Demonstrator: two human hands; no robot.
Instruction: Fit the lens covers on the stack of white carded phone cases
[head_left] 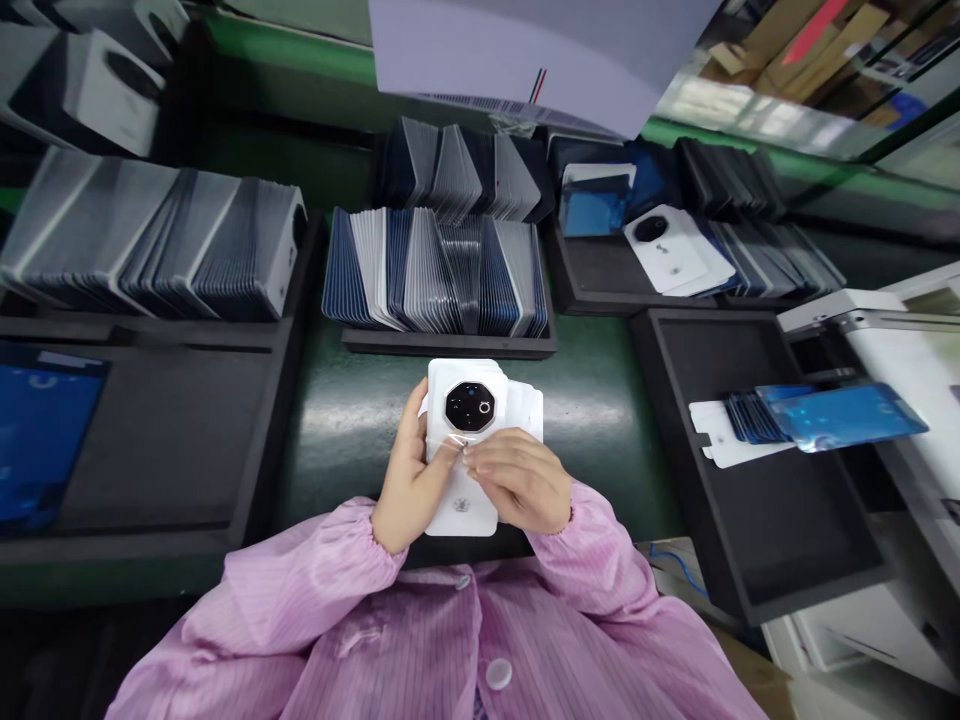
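Gripping a white panel [459, 482] at frame centre, from what I see here – left hand [412, 475] has fingers closed on its left edge, thumb across the front. Right hand [523, 478] has fingers bunched near that thumb, just below the black camera window [470, 407] – can't tell if they pinch anything. More white panels [531, 408] show behind. Packed panel rows [435, 275] sit upper centre; black tray [795, 530], right.
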